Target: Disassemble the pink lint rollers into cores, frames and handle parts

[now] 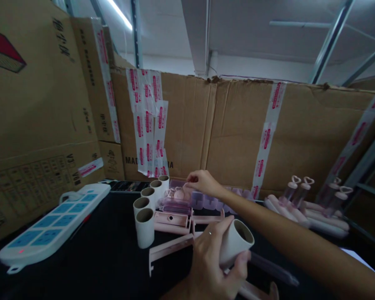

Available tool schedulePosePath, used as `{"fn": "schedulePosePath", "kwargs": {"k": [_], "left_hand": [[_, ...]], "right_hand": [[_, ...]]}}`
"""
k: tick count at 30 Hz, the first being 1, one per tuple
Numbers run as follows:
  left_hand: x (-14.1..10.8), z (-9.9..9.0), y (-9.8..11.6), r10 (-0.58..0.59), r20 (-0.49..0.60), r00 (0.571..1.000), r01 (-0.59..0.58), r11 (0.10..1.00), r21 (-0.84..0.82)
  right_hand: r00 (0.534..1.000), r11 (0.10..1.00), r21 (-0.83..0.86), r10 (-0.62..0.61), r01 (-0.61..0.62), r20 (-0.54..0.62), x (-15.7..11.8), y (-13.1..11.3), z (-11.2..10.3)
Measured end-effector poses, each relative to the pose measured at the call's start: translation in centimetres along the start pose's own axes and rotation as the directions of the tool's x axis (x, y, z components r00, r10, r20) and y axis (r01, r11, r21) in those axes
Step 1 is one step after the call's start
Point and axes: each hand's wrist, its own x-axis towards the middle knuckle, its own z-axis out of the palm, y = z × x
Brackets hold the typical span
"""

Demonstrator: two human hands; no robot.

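Note:
My left hand [211, 254] is wrapped round a white cardboard tube [233, 246], its open end tilted up to the right. Farther back, my right hand [203, 182] reaches over small pink heart-topped pieces [178, 193] in a purple tray, its fingers pinched together; what they hold is too small to make out. Several white tubes [145, 228] stand upright in a row left of the tray. Pink plastic frames [171, 222] lie between the tubes and my left hand, with a long pink bar [171, 246] nearer me.
A white power strip [56, 227] with blue sockets lies on the left. A dark phone-like screen [129, 186] is behind the tubes. Purple cups [209, 202] sit by the back cardboard wall [190, 125]. Pink rollers [287, 210] and clear heart-topped tubes [300, 191] are at the right.

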Motion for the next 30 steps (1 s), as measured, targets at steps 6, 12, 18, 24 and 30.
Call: {"fn": "schedulePosePath", "kwargs": {"k": [6,12,18,24,30], "left_hand": [[-0.4,0.1,-0.2,-0.027,-0.010,1.000,0.026,0.999,-0.028],[-0.5,0.1,-0.3,-0.033,-0.056,0.998,0.033,0.999,0.000],[-0.9,0.1,-0.4,-0.096,-0.081,0.992,0.091,0.994,-0.065],[1.1,-0.6,0.3,-0.444,-0.043,0.895,0.400,0.841,-0.365],[4.3,-1.0,-1.2,-0.606,-0.024,0.795,0.455,0.621,-0.639]], "right_hand": [[0.986,0.997,-0.064,-0.039,0.049,0.161,3.0,-0.1,3.7],[0.974,0.993,-0.075,-0.077,0.094,0.214,4.0,-0.4,6.1],[0.987,0.993,-0.020,-0.110,0.113,0.114,3.2,-1.6,5.0],[0.988,0.995,0.099,-0.019,0.035,-0.152,-1.4,-2.2,-1.4],[0.966,0.961,0.269,0.124,-0.061,-0.227,-10.1,-1.7,-6.5]]}}
